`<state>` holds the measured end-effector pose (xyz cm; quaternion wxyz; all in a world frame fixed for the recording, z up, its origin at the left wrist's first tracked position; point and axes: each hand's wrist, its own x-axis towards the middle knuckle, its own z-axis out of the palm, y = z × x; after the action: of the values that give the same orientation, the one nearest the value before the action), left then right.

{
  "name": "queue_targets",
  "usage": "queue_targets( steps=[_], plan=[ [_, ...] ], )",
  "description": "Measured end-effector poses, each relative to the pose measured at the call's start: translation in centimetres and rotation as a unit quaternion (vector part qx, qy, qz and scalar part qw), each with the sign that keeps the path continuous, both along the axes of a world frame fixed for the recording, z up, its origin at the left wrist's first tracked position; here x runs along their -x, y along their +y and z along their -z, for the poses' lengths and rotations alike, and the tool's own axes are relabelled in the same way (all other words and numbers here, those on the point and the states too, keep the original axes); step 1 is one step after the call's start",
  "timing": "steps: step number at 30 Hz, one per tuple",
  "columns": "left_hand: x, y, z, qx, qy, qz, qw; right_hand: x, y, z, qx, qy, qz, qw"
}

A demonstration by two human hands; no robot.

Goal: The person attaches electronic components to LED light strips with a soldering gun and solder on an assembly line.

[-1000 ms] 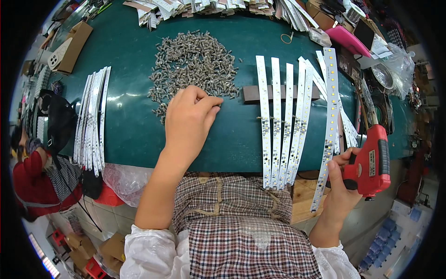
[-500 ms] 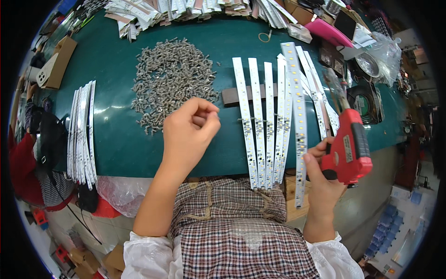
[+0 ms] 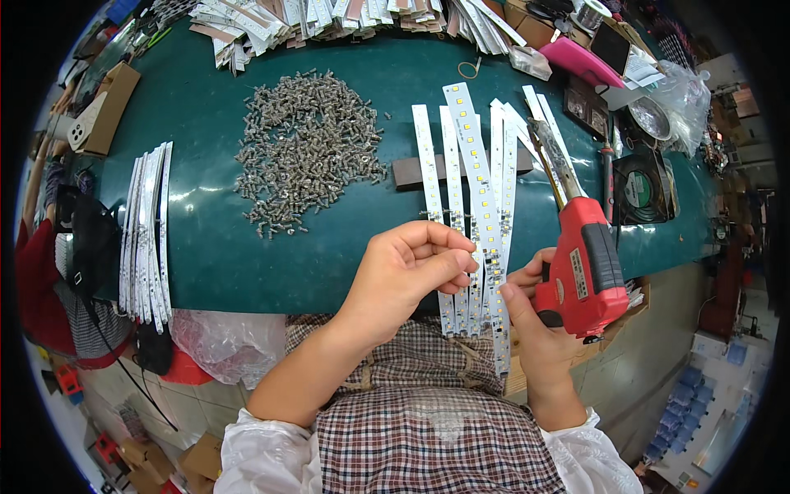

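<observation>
Likely aligning at the near edge of the surface (image 3: 247, 288), my left hand (image 3: 403, 280) pinched, contents hidden, right hand (image 3: 539, 329) gripping strip (image 3: 474, 165) and gun (image 3: 580, 272): steadiness wanted!

On the table (image 3: 230, 278), a heap of parts (image 3: 309, 148) lies between a strip bundle (image 3: 146, 239), frame left, and a strip row (image 3: 453, 185) (across a bar (image 3: 406, 174)) right of centre.

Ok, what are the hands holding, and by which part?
Right hand: LED strip, by its lower part, and red tool, grip unclear. Left hand: can't tell.
</observation>
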<state>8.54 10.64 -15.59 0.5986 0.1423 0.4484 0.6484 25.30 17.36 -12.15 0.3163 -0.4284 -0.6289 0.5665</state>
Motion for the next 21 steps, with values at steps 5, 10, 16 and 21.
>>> queue_targets(
  steps=[5,10,16,21],
  plan=[
    [-0.21,-0.04,0.18,0.011,0.014,0.005,1.000,-0.07,0.11,-0.07,-0.005,-0.004,-0.026,1.000],
    [-0.45,0.03,0.12,0.010,0.014,0.001,1.000,-0.29,0.09,0.35,0.000,-0.008,-0.038,0.999],
    [-0.58,0.01,0.06,0.020,0.010,0.005,1.000,-0.22,-0.01,0.45,-0.020,0.019,-0.054,0.998],
    [-0.97,0.03,0.11,0.029,0.002,-0.017,0.999,-0.32,0.04,0.62,-0.013,0.023,-0.062,0.998]
  ],
)
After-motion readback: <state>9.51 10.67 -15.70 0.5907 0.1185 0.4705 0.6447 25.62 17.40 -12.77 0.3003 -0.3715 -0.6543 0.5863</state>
